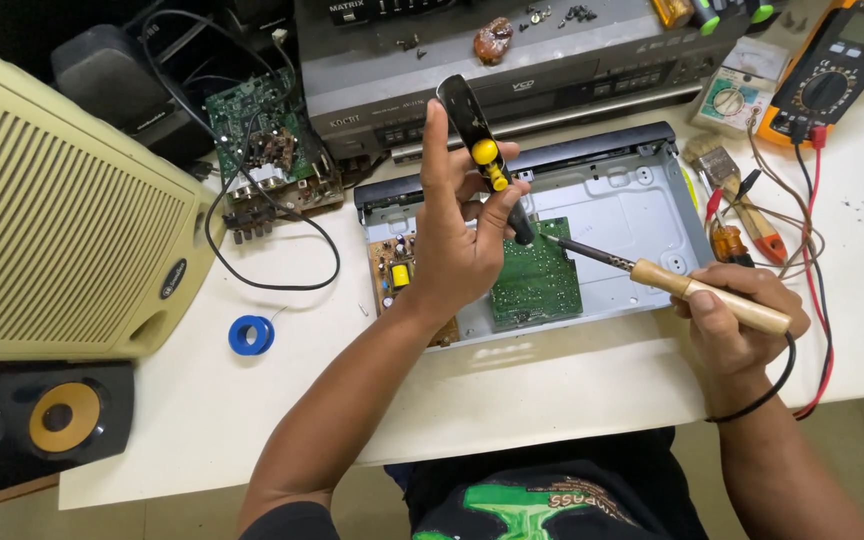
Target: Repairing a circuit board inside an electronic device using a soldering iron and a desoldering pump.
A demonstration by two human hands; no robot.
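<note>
- Left hand [452, 245] raised over open grey metal player chassis [642, 215], fingers closed round black desoldering pump with yellow button [482, 150]; index finger sticks straight up, pump tip down near green circuit board [537, 275].
- Right hand [737, 320] clamped on wooden-handled soldering iron [672, 282], at chassis' right front corner; iron tip rests on green board's top edge, just beside pump tip.
- Hands apart, tools meeting over board.
- Green board lies flat inside chassis; small brown board with yellow part [395, 268] at chassis' left end, partly behind left wrist.
- Blue solder spool [251, 335] on white table [552, 385], left of chassis.
- Orange multimeter [832, 70] far right, red and black leads trailing past right hand.
- Cream speaker cabinet [52, 210] far left; loose green board with cables [262, 135] behind it.
</note>
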